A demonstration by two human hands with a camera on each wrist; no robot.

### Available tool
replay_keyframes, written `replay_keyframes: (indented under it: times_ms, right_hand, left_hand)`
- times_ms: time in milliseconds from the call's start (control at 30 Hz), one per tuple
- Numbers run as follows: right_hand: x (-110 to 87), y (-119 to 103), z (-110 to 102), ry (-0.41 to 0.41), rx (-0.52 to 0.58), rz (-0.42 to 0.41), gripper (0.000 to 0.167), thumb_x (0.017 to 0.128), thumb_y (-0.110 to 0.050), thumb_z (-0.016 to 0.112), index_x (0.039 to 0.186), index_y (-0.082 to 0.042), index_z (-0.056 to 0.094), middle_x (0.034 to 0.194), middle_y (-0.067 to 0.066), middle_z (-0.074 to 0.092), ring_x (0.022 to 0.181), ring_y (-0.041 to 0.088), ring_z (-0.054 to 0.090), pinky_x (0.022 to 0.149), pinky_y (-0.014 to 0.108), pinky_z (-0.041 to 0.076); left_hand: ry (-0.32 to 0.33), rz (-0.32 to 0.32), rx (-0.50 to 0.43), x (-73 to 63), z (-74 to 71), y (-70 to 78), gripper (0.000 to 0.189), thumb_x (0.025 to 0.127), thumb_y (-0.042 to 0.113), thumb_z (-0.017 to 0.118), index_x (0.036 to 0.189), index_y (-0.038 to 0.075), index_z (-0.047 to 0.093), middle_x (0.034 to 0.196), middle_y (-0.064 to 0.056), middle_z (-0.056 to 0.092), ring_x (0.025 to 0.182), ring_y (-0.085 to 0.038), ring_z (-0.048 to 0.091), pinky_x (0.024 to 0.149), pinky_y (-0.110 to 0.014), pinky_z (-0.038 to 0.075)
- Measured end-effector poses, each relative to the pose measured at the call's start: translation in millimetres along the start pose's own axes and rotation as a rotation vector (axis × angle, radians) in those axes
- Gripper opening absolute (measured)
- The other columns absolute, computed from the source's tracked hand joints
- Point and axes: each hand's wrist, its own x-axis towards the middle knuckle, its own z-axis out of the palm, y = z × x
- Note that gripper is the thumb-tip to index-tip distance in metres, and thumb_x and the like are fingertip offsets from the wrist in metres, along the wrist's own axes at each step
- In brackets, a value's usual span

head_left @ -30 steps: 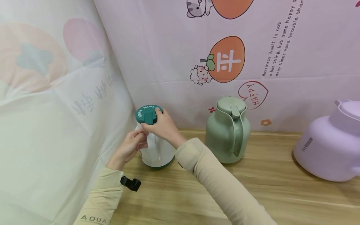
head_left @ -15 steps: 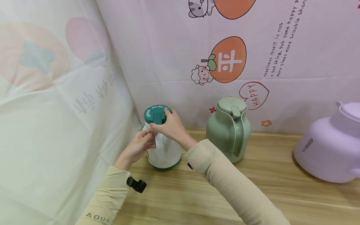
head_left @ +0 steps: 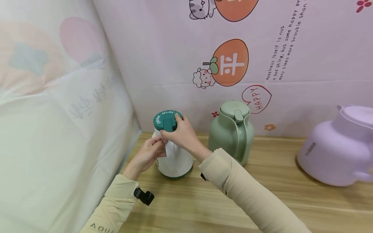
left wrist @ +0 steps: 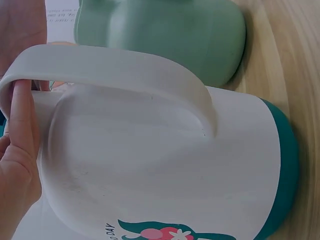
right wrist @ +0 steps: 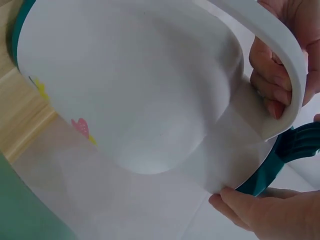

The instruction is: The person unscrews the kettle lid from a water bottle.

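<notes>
A white thermos jug point(head_left: 176, 161) with a green base stands upright on the wooden table. Its round dark green lid point(head_left: 163, 118) carries white lettering. My left hand point(head_left: 151, 150) holds the upper part of the jug's handle point(left wrist: 125, 65); in the right wrist view its fingers point(right wrist: 270, 82) pass through the handle loop. From the right, my right hand point(head_left: 183, 132) grips the lid, thumb at the front by the spout-like tab and fingers along the rim. The lid sits on the jug, and the far side of its rim is hidden.
A sage green jug point(head_left: 222, 139) stands close to the right of the white one. Farther right is a lilac jug point(head_left: 326, 155). A printed cloth point(head_left: 175, 64) hangs behind, and a white cloth point(head_left: 73, 145) hangs along the left side.
The white jug has shifted right, nearer the sage green jug, with both hands moving along with it. Their hold on handle and lid looks the same. The head view has shifted slightly.
</notes>
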Motion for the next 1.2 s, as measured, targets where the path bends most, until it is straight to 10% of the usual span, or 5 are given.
replay_keyframes:
  times_ms: [1200]
  right_hand:
    - [-11.3, -2, -17, 0.036, -0.109, 0.106, 0.089, 0.087, -0.049, 0.063, 0.151, -0.002, 0.021, 0.156, 0.023, 0.015, 0.14, 0.038, 0.026, 0.108, 0.058, 0.038]
  left_hand:
    - [-0.164, -0.054, 0.024, 2.3, 11.1, 3.3, 0.031, 0.102, 0.019, 0.038, 0.118, -0.005, 0.05, 0.093, 0.007, 0.06, 0.083, -0.004, 0.062, 0.078, -0.021, 0.056]
